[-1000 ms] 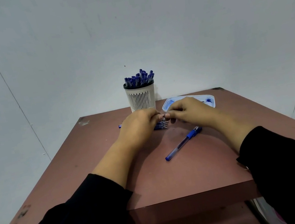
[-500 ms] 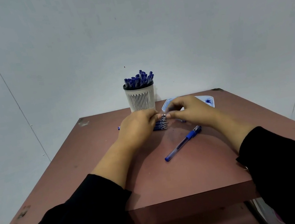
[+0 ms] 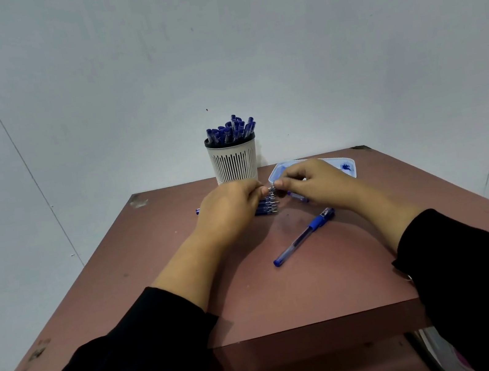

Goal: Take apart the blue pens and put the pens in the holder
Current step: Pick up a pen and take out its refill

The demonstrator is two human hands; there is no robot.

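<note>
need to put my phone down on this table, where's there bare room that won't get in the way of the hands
Bare tabletop lies left of the left hand, and along the near edge in front of the loose pen. It is crowded at the back: holder, tray, the row of pens and the right hand.

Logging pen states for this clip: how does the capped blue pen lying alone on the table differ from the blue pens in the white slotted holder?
The capped blue pen lying alone rests flat and diagonal on the reddish-brown table; the blue pens in the white slotted holder stand roughly upright. The lone pen shows its full length; the holder hides all but the tops of the held ones. It is single; they are bunched together. Both are blue, and neither hand touches them.
</note>
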